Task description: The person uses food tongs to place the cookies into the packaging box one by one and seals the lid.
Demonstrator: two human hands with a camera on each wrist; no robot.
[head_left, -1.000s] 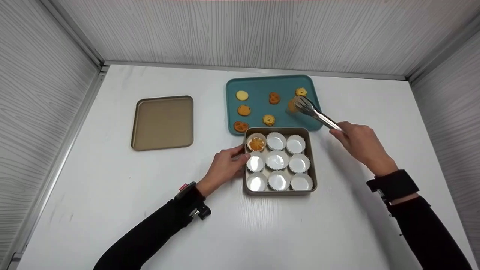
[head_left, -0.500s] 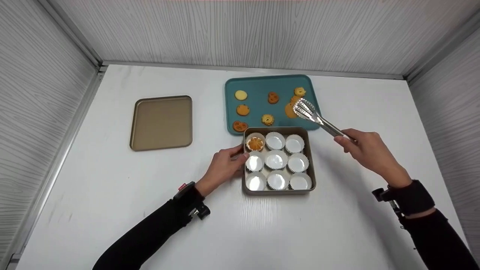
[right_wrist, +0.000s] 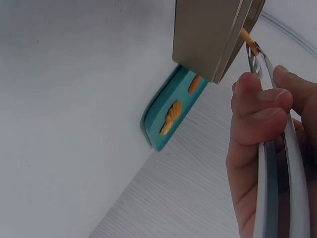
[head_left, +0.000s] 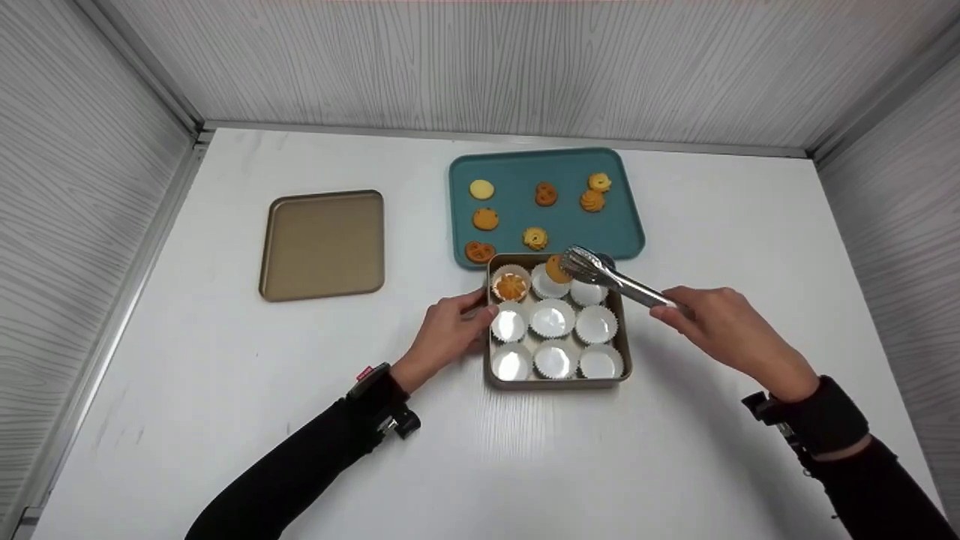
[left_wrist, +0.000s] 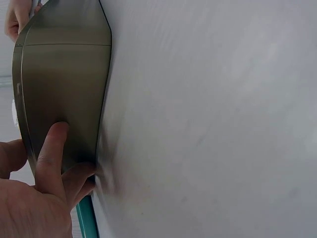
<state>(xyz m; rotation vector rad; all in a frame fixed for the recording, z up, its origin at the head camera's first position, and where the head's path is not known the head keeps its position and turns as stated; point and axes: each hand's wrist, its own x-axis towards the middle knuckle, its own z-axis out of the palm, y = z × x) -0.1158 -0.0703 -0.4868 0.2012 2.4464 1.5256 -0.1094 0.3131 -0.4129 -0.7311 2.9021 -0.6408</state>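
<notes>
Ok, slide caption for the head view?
Left hand gripping the tin, right hand holding a cookie over it with tongs.

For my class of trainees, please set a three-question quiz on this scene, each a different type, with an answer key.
1. What do the tongs pinch? A) a paper cup; B) a cookie; C) the flat brown tray.
2. True or false: the left hand holds the tongs.
3. How many cookies show on the teal tray in the head view?

Key: 1: B. 2: false, it grips the metal tin. 3: seven.
</notes>
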